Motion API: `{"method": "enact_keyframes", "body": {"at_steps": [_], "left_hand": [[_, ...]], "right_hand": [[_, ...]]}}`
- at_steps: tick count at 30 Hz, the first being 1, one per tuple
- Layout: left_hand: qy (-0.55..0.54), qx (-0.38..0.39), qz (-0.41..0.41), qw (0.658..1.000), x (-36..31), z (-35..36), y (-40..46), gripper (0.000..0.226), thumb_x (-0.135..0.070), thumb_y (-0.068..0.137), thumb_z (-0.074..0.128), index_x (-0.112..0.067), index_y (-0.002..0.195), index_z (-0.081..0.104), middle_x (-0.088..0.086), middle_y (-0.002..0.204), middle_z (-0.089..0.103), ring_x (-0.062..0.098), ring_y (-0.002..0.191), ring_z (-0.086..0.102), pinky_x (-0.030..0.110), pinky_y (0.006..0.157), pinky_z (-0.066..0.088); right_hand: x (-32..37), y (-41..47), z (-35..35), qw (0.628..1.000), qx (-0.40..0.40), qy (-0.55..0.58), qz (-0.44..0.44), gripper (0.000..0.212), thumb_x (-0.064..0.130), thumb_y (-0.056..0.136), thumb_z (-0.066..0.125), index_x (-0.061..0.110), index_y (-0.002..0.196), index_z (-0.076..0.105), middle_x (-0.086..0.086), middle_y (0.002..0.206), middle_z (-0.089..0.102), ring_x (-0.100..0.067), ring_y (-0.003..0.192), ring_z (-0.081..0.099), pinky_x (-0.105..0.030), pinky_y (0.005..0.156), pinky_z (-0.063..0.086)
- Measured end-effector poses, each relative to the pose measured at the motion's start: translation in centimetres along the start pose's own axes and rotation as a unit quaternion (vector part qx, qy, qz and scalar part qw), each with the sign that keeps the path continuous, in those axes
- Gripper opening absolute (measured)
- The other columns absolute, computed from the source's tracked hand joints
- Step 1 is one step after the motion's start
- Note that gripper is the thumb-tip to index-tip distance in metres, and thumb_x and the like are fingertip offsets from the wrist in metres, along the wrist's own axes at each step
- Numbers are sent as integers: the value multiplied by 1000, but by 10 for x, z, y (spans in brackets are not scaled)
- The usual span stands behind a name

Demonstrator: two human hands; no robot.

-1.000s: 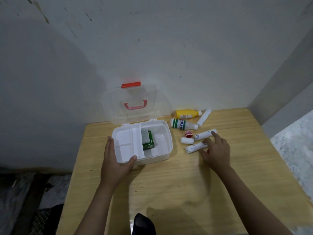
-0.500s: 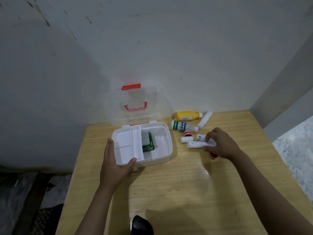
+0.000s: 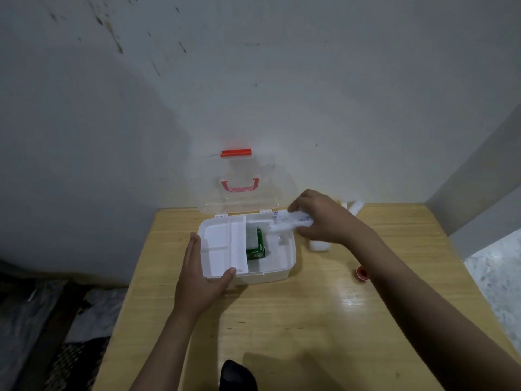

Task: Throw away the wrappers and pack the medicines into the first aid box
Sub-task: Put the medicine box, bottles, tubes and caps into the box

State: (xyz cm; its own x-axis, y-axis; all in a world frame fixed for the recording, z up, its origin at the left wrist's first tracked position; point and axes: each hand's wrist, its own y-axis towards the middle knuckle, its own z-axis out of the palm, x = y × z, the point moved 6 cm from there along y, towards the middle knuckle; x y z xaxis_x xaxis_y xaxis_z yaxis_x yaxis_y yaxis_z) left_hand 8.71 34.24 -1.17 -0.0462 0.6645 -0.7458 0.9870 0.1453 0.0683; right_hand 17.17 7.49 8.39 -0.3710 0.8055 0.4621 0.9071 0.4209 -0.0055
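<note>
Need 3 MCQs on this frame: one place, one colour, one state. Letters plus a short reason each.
1. Where is the green box?
A. inside the first aid box
B. on the table
C. in the left hand

2. What colour is the latch on the lid?
A. blue
B. red
C. yellow

3. What is the right hand doing?
A. lying flat
B. holding white tubes over the first aid box
C. closing the lid

Key: 1 A, it lies within the walls. 2 B, the bar shows red. 3 B, fingers wrap the tubes above the open compartment.
</note>
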Motion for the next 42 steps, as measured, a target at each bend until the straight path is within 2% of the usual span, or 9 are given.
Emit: {"method": "enact_keyframes", "body": {"at_steps": [4, 7, 12, 18, 21, 27, 34, 37, 42], "left_hand": [[-9, 3, -6, 1000, 0, -1, -1, 112, -54, 66, 75, -25, 151, 10, -7, 160, 12, 12, 144, 16, 35, 110, 29], [-13, 1, -8, 1000, -1, -1, -1, 114, -63, 61, 68, -26, 151, 10, -9, 160, 11, 10, 144, 16, 30, 108, 27], [-8, -3, -6, 1000, 0, 0, 0, 111, -50, 67, 77, -27, 151, 9, -10, 160, 10, 10, 144, 15, 33, 110, 27], [-14, -7, -8, 1000, -2, -1, -1, 114, -66, 60, 64, -24, 152, 12, -8, 160, 12, 8, 145, 14, 27, 109, 23], [-16, -9, -4, 1000, -3, -1, -1, 113, -67, 60, 63, -23, 152, 12, -7, 160, 12, 9, 144, 15, 29, 109, 24], [-13, -12, 3, 1000, -4, -1, -1, 113, -67, 61, 62, -22, 151, 13, -7, 160, 12, 8, 145, 14, 28, 110, 23], [-12, -17, 12, 1000, -1, 0, 0, 110, -48, 67, 78, -21, 151, 13, -6, 160, 12, 8, 145, 14, 28, 110, 23], [-11, -23, 14, 1000, 0, 1, 1, 108, -39, 68, 80, -20, 151, 14, -5, 160, 13, 9, 144, 15, 29, 110, 23], [-15, -19, 10, 1000, 2, 3, 2, 109, -51, 65, 75, -21, 151, 15, -7, 160, 13, 7, 145, 14, 28, 110, 23]], "right_hand": [[15, 28, 27, 989, 103, -102, -41, 44, 5, 75, 62, 14, 117, 62, -8, 109, 45, -27, 83, 56, -38, 67, 49], [26, 40, 40, 967, 147, -185, -96, 45, -2, 76, 58, 20, 115, 64, -5, 110, 51, -27, 95, 54, -33, 59, 41], [33, 51, 55, 934, 165, -264, -173, 45, -5, 79, 52, 18, 117, 61, -4, 120, 56, -27, 109, 52, -28, 58, 32], [24, 50, 61, 963, 98, -190, -166, 64, -7, 75, 59, 15, 133, 43, -15, 125, 41, -29, 92, 54, -27, 46, 31], [20, 52, 56, 973, 56, -173, -140, 77, -3, 69, 72, 15, 136, 39, -15, 125, 42, -27, 100, 50, -30, 50, 38], [9, 53, 48, 985, 4, -150, -87, 80, 16, 69, 81, 18, 137, 40, -12, 125, 43, -26, 106, 47, -31, 56, 40], [-20, 18, 26, 987, -142, 21, -68, 54, 35, 74, 77, 13, 120, 58, -7, 104, 54, -19, 94, 54, -33, 71, 52], [-42, 0, 21, 979, -186, 78, -12, 43, 29, 77, 76, 11, 113, 62, -5, 100, 56, -15, 89, 55, -31, 77, 51], [-46, -13, 27, 975, -200, 97, 9, 36, 24, 77, 75, 12, 109, 64, -5, 98, 58, -17, 90, 56, -29, 77, 47]]}}
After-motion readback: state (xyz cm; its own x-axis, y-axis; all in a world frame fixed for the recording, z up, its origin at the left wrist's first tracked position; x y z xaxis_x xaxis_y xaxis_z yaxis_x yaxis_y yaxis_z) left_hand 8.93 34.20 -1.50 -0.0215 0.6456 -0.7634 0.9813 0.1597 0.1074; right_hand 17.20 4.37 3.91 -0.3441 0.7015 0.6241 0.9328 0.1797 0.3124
